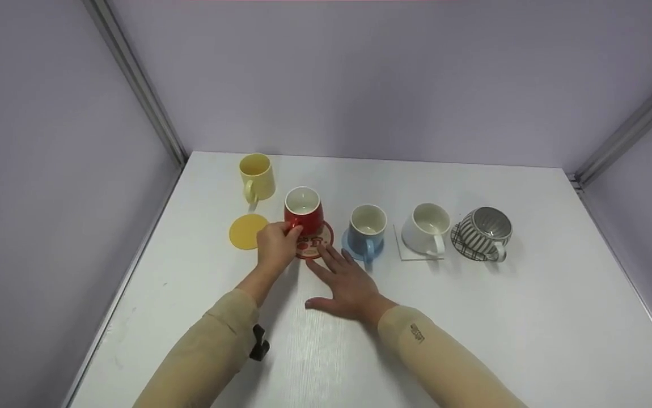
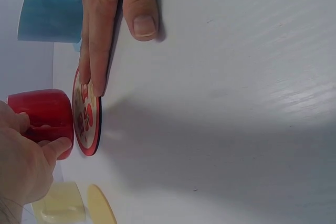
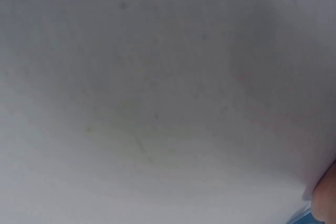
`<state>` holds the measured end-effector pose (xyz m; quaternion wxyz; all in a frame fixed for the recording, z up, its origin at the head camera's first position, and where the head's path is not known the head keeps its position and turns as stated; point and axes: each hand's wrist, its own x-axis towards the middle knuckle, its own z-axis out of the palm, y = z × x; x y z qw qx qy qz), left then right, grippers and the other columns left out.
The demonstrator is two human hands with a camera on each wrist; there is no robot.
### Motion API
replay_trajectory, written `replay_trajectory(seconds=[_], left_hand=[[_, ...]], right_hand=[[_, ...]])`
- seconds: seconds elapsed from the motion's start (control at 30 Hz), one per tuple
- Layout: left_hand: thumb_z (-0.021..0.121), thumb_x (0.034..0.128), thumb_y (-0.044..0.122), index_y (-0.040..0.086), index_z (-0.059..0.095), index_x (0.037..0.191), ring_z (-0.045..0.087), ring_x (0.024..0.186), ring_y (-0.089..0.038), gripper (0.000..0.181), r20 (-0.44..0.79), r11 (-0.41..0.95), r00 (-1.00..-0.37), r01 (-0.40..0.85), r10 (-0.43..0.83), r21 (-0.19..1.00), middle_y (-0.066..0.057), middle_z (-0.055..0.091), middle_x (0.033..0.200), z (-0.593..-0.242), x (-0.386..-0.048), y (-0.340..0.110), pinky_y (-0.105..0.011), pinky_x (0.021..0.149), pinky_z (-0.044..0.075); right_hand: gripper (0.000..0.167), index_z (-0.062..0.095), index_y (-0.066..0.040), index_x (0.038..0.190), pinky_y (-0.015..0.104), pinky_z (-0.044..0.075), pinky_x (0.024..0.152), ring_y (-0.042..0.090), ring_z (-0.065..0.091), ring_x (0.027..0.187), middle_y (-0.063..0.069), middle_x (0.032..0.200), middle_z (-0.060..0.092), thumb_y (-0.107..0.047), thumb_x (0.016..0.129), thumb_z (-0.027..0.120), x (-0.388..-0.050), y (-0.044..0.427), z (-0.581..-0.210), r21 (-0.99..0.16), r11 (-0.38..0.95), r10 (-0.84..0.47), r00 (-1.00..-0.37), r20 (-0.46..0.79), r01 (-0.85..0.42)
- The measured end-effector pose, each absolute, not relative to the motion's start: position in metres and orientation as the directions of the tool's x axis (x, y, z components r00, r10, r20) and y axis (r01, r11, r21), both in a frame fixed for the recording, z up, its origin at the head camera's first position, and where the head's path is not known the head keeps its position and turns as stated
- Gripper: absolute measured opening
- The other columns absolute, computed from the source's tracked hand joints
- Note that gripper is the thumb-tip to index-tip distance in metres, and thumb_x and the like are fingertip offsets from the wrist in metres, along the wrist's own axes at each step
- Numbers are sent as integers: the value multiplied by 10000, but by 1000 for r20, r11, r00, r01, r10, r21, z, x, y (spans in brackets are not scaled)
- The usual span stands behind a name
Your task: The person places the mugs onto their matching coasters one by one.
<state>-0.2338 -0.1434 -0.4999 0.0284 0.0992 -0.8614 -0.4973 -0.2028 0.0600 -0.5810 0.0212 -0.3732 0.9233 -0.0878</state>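
Observation:
In the head view the left hand [image 1: 276,245] pinches the handle of a red mug [image 1: 304,215], which is white inside. The mug stands upright at the back part of a round red-rimmed coaster [image 1: 310,247] with a printed face. The left wrist view shows the left hand [image 2: 26,156] with thumb and fingers on the handle of the red mug [image 2: 44,111]. The right hand [image 1: 348,289] lies with spread fingers, its fingertips on the coaster's front right edge; in the left wrist view they touch the coaster [image 2: 86,114].
A yellow mug [image 1: 258,178] stands behind a yellow coaster [image 1: 246,232]. To the right are a blue mug [image 1: 367,229] on a blue coaster, a white mug [image 1: 423,229] on a square coaster [image 1: 411,254], and a tilted striped mug [image 1: 480,233] on a checked coaster [image 1: 462,247].

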Motion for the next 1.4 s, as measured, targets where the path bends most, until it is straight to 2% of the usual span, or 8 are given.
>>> replay_trajectory(seconds=[0.3,0.4,0.67,0.93,1.4], left_hand=[[728,1020,149,-15,815,958,596,781,-212,196,72,572,-979,-52,-192,818,-113,765,864,-503,-229,-145,-294,634,467],[727,1024,152,-11,817,985,602,790,-215,190,55,555,-981,-59,-186,830,-121,773,889,-504,-227,-145,-283,632,474],[720,1036,185,11,817,1107,674,862,-245,212,-37,484,-985,-115,-167,867,-129,796,1027,-507,-223,-144,-294,689,591],[721,1036,184,2,819,1083,664,806,-232,212,-43,480,-985,-120,-169,869,-154,794,990,-512,-222,-142,-266,630,543],[715,1038,180,-5,815,1060,643,790,-217,212,-14,530,-988,-96,-157,842,-156,784,956,-509,-220,-141,-270,628,525]], right_hand=[[958,265,-269,1701,486,120,1311,247,43,1643,72,1788,63,-865,954,339,-203,59,-579,-209,700,-693,-720,37,-684],[958,256,-273,1701,484,109,1311,247,33,1643,70,1788,53,-867,953,337,-203,59,-580,-204,698,-695,-718,36,-687],[962,237,-278,1704,483,89,1312,246,18,1643,68,1788,39,-872,951,324,-204,59,-581,-203,702,-694,-720,18,-682],[970,226,-278,1707,480,87,1312,249,28,1643,71,1788,49,-880,950,295,-204,60,-582,-192,706,-691,-722,19,-681],[962,246,-270,1705,497,117,1310,249,43,1643,72,1786,76,-868,955,315,-202,60,-582,-204,699,-694,-719,38,-686]])
